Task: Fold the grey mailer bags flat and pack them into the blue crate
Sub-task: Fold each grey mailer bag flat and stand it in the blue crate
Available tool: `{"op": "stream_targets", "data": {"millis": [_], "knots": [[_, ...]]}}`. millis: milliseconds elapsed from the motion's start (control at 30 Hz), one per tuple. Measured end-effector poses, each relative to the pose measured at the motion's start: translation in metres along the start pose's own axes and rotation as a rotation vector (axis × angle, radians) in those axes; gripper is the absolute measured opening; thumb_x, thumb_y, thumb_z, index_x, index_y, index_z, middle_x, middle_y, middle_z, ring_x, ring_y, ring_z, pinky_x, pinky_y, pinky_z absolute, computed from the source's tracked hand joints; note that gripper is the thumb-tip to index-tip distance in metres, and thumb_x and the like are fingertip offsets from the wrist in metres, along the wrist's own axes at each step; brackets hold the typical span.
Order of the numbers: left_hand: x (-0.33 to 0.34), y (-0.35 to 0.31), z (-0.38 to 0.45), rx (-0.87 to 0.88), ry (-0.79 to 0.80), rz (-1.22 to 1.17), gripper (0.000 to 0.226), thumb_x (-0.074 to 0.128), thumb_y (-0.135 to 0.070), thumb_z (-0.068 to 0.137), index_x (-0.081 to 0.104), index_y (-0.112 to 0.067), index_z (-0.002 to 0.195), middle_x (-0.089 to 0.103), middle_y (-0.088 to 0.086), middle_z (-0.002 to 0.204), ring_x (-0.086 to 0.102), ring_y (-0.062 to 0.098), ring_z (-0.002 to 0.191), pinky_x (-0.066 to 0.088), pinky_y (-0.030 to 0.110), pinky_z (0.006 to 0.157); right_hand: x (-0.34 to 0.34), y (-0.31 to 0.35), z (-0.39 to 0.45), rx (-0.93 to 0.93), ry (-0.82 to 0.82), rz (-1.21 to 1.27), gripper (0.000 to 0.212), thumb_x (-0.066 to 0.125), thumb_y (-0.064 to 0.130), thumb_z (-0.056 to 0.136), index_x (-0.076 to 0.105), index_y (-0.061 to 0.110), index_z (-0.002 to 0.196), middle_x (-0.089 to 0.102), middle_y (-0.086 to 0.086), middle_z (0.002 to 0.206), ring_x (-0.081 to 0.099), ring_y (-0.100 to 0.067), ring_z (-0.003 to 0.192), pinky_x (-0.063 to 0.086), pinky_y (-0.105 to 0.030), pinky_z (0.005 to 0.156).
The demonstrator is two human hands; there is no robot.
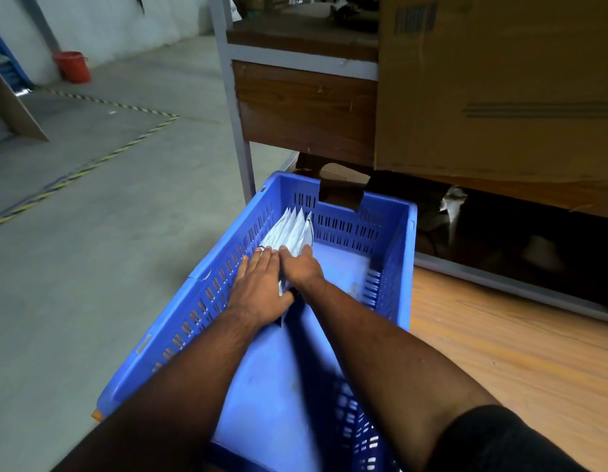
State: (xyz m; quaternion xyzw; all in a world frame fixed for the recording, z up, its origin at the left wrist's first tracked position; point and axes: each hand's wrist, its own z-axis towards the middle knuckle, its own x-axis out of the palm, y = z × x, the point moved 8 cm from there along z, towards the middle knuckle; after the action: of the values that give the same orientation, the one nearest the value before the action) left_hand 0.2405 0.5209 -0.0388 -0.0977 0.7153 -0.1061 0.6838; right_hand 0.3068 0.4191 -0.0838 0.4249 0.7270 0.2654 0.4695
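A blue slotted crate [394,204] stands in front of me. Several folded grey mailer bags [292,229] are stacked on edge inside it, leaning against the far left wall. My left hand [261,284] lies flat on the near part of the stack with fingers straight, pressing it toward the wall. My right hand [300,267] rests beside it on the same bags, fingers stretched forward over their top. Both forearms reach in over the crate's bare floor. The near ends of the bags are hidden under my hands.
The crate sits on a wooden surface [500,352] beside a concrete floor with yellow-black tape [91,165]. Behind it stands a metal-framed wooden desk [306,107] with a big cardboard box [500,80]. A red bucket [72,66] stands far back left.
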Motion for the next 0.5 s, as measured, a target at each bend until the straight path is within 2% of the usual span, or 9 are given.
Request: {"op": "stream_targets", "data": {"millis": [133,267,367,433,500], "knots": [[0.005,0.0,0.0,-0.001,0.021,-0.013,0.087,0.055,-0.048,0.095,0.012,-0.016,0.163,0.008,0.004,0.172,0.004,0.019,0.158,-0.002,0.039,0.127,-0.001,-0.002,0.006,-0.022,-0.004,-0.046,0.068,0.045,0.048,0.105,0.025,0.012,0.159,0.051,-0.02,0.15,0.053,-0.038,0.133,0.044,-0.039,0.108],[0.005,0.002,0.004,0.011,0.021,-0.061,0.081,0.055,-0.039,0.096,0.016,-0.015,0.163,0.014,0.005,0.171,0.01,0.019,0.157,0.007,0.037,0.128,0.002,0.0,0.008,-0.018,0.017,-0.055,0.071,0.043,0.044,0.106,0.013,0.013,0.163,0.047,-0.021,0.153,0.051,-0.038,0.136,0.043,-0.04,0.111],[0.005,0.009,0.008,-0.001,0.006,-0.058,0.078,0.054,-0.034,0.097,0.017,-0.012,0.162,0.014,0.007,0.17,0.011,0.019,0.157,0.008,0.036,0.128,0.006,0.004,0.009,-0.022,0.042,-0.064,0.074,0.042,0.048,0.105,0.011,0.013,0.163,0.046,-0.02,0.155,0.05,-0.038,0.137,0.042,-0.041,0.113],[0.004,0.011,0.007,-0.017,0.004,-0.029,0.078,0.053,-0.035,0.098,0.015,-0.011,0.162,0.011,0.008,0.171,0.01,0.02,0.157,0.007,0.036,0.128,0.011,0.003,0.012,-0.02,0.064,-0.06,0.08,0.04,0.052,0.104,0.003,0.015,0.165,0.04,-0.019,0.159,0.05,-0.037,0.138,0.042,-0.044,0.115],[0.003,0.006,0.004,-0.009,0.006,0.009,0.081,0.053,-0.039,0.097,0.013,-0.011,0.162,0.009,0.009,0.171,0.007,0.021,0.158,0.005,0.038,0.128,0.015,0.0,0.016,-0.017,0.073,-0.045,0.085,0.039,0.054,0.103,-0.009,0.02,0.164,0.023,-0.018,0.168,0.046,-0.038,0.141,0.041,-0.047,0.116]]}}
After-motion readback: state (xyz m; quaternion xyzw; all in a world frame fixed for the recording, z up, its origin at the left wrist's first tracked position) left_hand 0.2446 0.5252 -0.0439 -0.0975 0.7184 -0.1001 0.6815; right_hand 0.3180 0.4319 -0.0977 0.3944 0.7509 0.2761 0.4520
